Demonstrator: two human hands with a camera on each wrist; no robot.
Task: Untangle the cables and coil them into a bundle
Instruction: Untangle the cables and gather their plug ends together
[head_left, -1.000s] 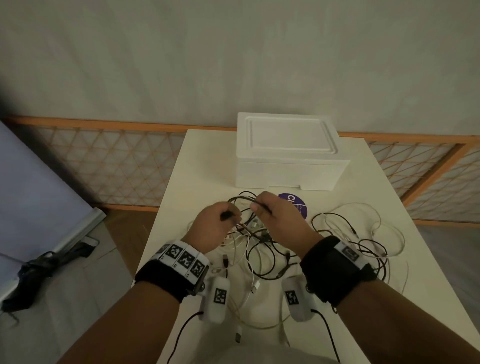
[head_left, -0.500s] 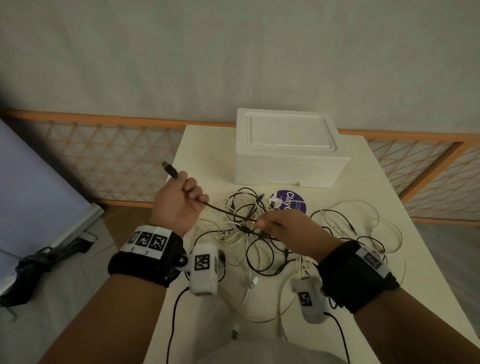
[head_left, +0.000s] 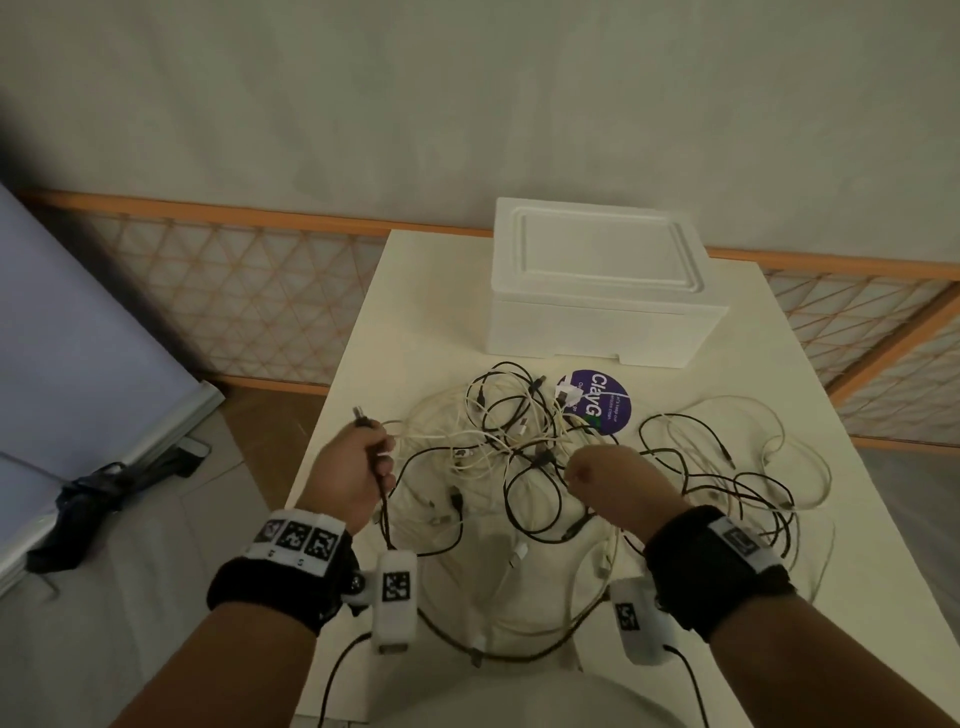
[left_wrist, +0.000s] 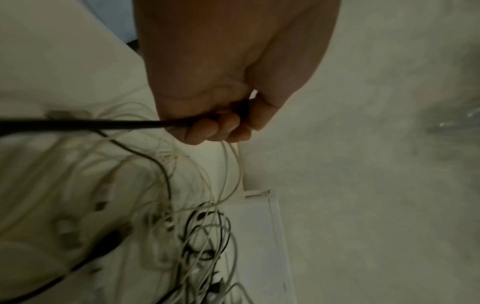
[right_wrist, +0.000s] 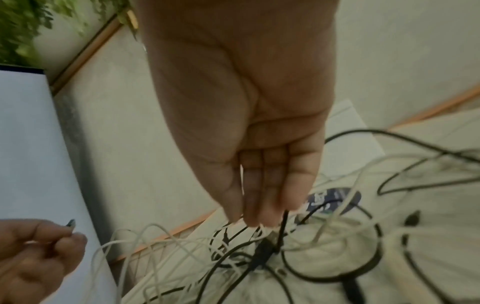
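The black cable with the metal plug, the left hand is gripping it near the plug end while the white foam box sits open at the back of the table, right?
Not quite: the white foam box is closed, its lid on, as the head view shows. The rest holds: the left hand grips the black cable with the metal plug near its plug end.

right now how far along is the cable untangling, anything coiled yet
Early stage. Done: nothing is coiled; no bundle shows on the table. In hand: the left hand grips one black cable near its plug end, while the right hand reaches its fingers into the tangle. Left: separating the black and white cables, then coiling them.
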